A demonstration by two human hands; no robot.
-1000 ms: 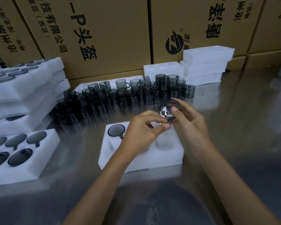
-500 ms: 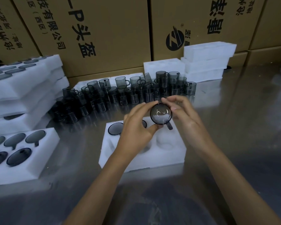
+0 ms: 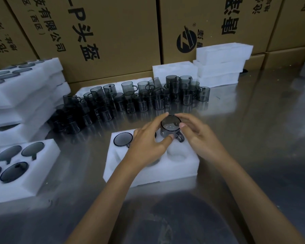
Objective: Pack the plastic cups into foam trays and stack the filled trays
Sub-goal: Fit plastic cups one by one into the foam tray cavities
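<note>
Two hands on one smoky plastic cup | left hand and right hand fingers pinch its rim, above foam tray far-right pocket | likely light, rigid, slick: hold by rim, handle toward notch

From my feed, the only readable print is on the cardboard boxes behind the table: the middle box shows "-P头盔" in large black characters, with smaller "有限公司" and "(西区)" beside it. The next box carries a round black logo with an ® mark and characters I cannot read.
</note>
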